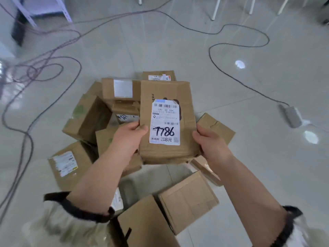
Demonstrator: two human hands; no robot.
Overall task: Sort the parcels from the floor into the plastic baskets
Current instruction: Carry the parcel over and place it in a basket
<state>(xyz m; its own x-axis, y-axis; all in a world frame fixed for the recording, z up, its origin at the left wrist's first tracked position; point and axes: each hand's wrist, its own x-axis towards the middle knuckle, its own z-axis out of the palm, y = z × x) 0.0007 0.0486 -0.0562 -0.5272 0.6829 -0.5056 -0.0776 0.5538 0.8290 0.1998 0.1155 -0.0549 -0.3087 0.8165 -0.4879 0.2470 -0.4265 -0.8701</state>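
Early yet: both hands, left hand point(130, 138) and right hand point(208, 141), fingers clamped on one labelled parcel point(166, 122); a heap point(85, 118) waits on the floor point(178, 47), no baskets visible.

The parcel point(165, 91) carries a white label point(164, 122). On it, large black handwriting reads "1786", though the first digit could also be a "T". Near the top, under a barcode, printed digits read "530 08 094". At the bottom edge stands "8元"; the small characters beside it are too blurred to read. The labels on the other boxes point(85, 118) cannot be read.
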